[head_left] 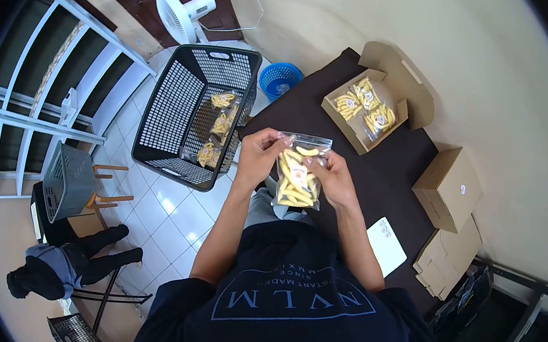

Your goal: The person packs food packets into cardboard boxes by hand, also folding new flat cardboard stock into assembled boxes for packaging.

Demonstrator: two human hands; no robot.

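Observation:
Both my hands hold a clear zip bag [296, 181] of yellow, stick-shaped snacks with a round label on its front. My left hand [261, 156] pinches the bag's top left corner. The thumb of my right hand [333, 177] lies on the bag's right side, with the fingers behind it. To the left, a dark grey basket [170, 102] has several similar bags at its bottom. An open cardboard box [362, 134] on the dark table [347, 190] contains similar labelled bags.
A closed cardboard box [451, 188], flattened cardboard [448, 257] and a white label sheet [385, 249] lie to the right. A blue basket [280, 79] and a fan [176, 17] stand beyond. Another person [67, 267] is at the far left, near a grey basket [70, 182].

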